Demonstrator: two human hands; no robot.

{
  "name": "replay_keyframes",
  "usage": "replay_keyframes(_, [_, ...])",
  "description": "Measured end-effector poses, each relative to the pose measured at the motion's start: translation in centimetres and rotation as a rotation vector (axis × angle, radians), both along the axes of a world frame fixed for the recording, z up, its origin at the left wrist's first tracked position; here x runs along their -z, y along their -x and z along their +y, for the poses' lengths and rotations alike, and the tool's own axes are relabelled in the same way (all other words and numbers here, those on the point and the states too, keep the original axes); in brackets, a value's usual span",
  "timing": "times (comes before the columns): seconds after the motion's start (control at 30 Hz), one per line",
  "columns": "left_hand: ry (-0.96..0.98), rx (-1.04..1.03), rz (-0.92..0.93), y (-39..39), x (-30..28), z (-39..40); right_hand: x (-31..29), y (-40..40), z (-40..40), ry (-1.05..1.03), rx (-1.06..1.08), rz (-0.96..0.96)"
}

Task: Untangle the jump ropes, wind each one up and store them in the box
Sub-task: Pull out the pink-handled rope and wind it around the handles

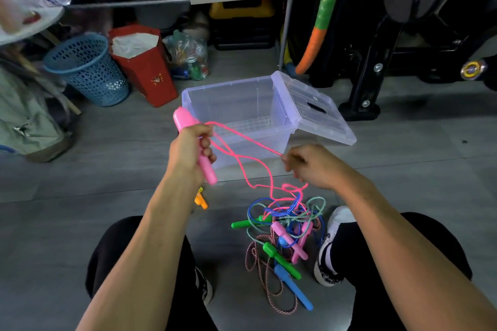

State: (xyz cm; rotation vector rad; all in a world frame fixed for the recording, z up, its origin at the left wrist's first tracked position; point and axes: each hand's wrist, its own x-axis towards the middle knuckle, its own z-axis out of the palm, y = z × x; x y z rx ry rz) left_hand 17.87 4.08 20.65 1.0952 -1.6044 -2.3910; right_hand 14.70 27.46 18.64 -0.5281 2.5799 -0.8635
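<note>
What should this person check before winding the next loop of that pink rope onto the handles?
1. Left hand grips the pink plastic handles: ok.
2. Right hand pinches the thin pink cord: ok.
3. Cord taut between both hands: ok.
4. Trailing cord free of the tangled pile of coloured ropes: not ok, it runs into the pile.
5. Clear plastic storage box open, its lid leaning alongside: ok.
6. Both pink handles in one grip: cannot tell.
</note>
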Motion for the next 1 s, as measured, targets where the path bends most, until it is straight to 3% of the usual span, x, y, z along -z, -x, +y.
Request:
replay_keyframes(0.1, [0.27, 0.141, -0.136, -0.4, 0.3, 0.3, -0.8, -0.3, -0.1, 0.123, 0.032, 0.09])
replay_keyframes(0.27, [0.569, 0.369, 0.099, -1.0, 0.7, 3.6, -2.3, -1.2, -1.1, 0.254, -0.008, 0.165])
replay_keyframes(0.33, [0.597, 0.474, 0.172, -1.3, 0.3, 4.6, -2.3, -1.2, -1.4, 0.282, -0.027, 0.14])
replay_keyframes(0.43, [0.554, 0.58, 0.13, -1.2, 0.1, 4.7, -2.2, -1.2, -1.5, 0.323, -0.009, 0.126])
replay_keyframes(0.5, [0.499, 0.543, 0.119, -1.0, 0.1, 4.2, -2.2, -1.1, -1.0, 0.317, 0.003, 0.089])
replay_keyframes(0.63, [0.216, 0.077, 0.199, -0.2, -0.3, 2.0, -1.6, -0.5, 0.7, 0.169, -0.003, -0.034])
replay_keyframes(0.7, [0.175, -0.019, 0.169, 0.0, -0.4, 0.9, -1.6, -0.3, 1.3, 0.131, 0.016, -0.04])
replay_keyframes(0.8, [0.579, 0.182, 0.008, -0.1, 0.7, 0.9, -2.1, -0.6, 1.5, 0.183, 0.028, 0.057])
replay_keyframes(0.83, [0.624, 0.265, 0.012, -0.3, 0.8, 1.7, -2.3, -0.8, 1.3, 0.201, 0.015, 0.081])
replay_keyframes(1.0, [0.498, 0.712, 0.095, -1.4, 0.1, 4.9, -2.2, -1.3, -0.2, 0.258, -0.046, 0.104])
